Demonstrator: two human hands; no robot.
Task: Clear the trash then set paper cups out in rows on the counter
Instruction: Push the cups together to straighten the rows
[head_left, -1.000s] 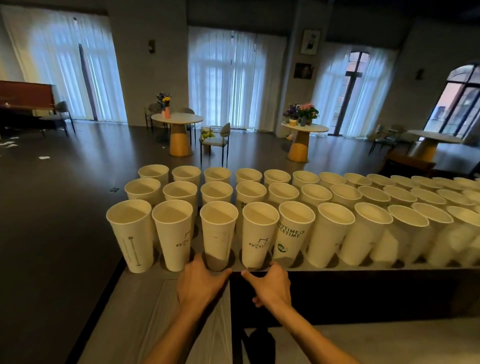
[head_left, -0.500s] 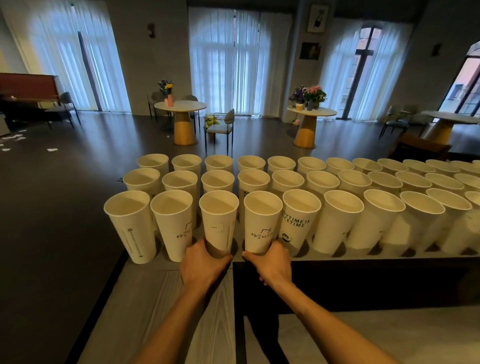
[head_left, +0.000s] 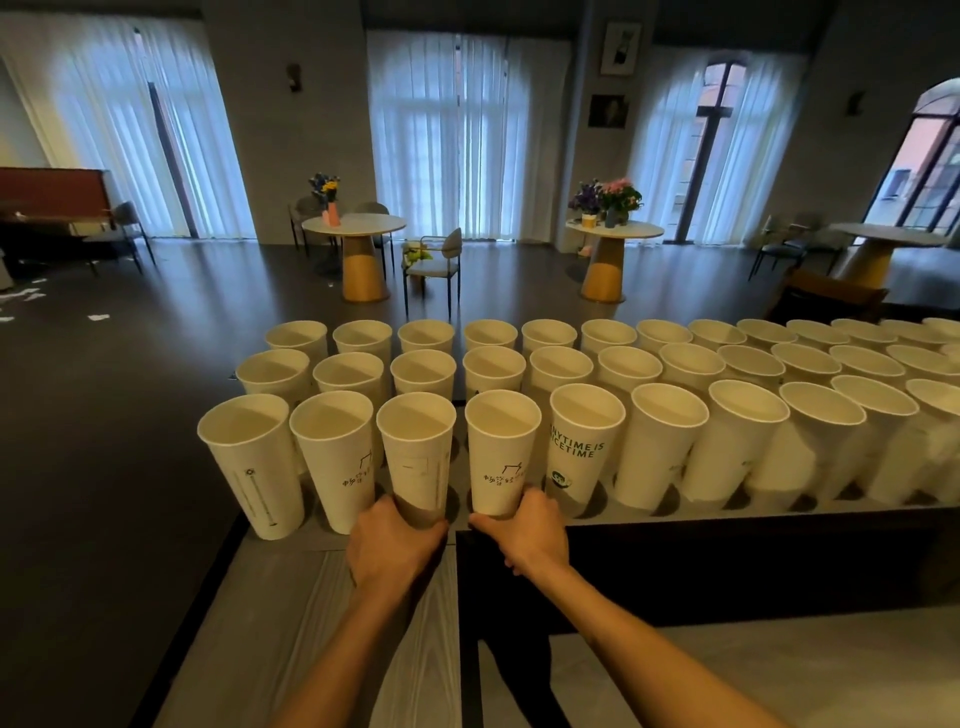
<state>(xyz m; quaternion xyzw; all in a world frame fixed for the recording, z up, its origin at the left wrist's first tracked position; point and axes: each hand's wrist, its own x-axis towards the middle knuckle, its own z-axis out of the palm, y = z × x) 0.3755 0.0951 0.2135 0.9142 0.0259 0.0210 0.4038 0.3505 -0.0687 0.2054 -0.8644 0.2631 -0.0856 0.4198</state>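
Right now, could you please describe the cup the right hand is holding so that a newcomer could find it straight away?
On the counter stand three rows of white paper cups; take the nearest row. Counting from its left end, it is the fourth cup, gripped at its base by the right hand. Unlike the neighbour with English lettering, it bears a small line drawing over dark characters.

Three rows of paper cups (head_left: 501, 452) stand on the desk (head_left: 727, 512); the rows run off the right edge, so their total cannot be told. Three round tables (head_left: 354, 224), two flower arrangements (head_left: 605, 197) and two hands (head_left: 395, 545) show.
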